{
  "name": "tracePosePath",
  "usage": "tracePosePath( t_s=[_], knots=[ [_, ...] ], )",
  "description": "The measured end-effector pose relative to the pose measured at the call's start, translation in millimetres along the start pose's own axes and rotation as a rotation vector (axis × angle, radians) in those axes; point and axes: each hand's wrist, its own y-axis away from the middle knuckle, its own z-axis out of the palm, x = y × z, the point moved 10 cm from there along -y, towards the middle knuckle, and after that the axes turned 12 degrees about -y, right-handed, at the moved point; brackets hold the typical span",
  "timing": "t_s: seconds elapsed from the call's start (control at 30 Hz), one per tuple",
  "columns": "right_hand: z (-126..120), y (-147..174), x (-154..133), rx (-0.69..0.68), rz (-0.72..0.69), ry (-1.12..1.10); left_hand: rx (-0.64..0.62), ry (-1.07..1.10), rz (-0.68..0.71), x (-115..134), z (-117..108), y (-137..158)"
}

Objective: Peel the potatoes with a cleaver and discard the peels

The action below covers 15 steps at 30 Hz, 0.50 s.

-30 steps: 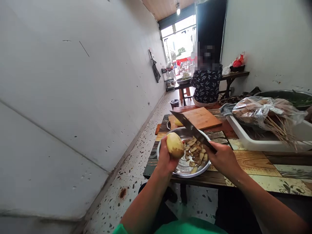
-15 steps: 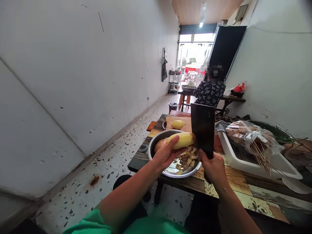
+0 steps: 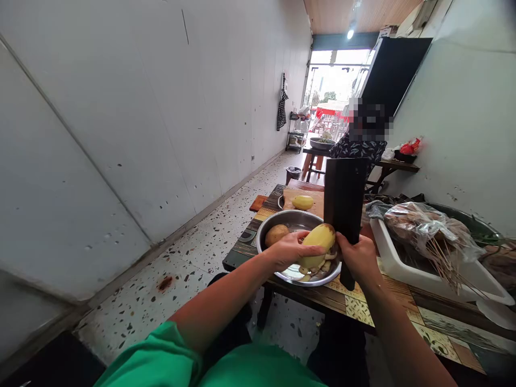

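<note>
Yellow, mostly peeled potato (image 3: 318, 243) sits in our left hand (image 3: 291, 250), fingers wrapped around it, held just above the steel bowl (image 3: 269, 226). Our right hand (image 3: 357, 259) is clamped on the handle of a cleaver (image 3: 343, 201) — dark blade upright, its edge against the potato's right side. In the bowl: peelings and one unpeeled potato (image 3: 276, 234). Beyond — a cutting board (image 3: 318, 207) carrying another peeled potato (image 3: 302, 202). A white tray (image 3: 407, 269) stands to the right.

Short green sleeves, bare forearms
</note>
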Motion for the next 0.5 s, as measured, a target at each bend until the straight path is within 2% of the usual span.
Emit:
tracePosePath(
  t_s=[0.13,0.4,0.43,0.5],
  knots=[
    [4.1,1.2,-3.8,-0.06,-0.04,0.012,-0.004,-0.005,-0.03,-7.1,1.5,-7.8],
    [-4.0,24.7,-26.5,-0.035,-0.173,0.065,-0.016,-0.085,-0.017,-9.5,2.7,-12.8],
    [-4.1,27.6,-29.1,-0.033,-0.214,0.076,0.009,-0.117,-0.015,-9.6,-0.2,-14.3],
    [-5.1,37.4,-40.1,-0.016,-0.382,0.132,0.088,-0.191,0.003,-8.6,-9.8,-17.6]
  ],
)
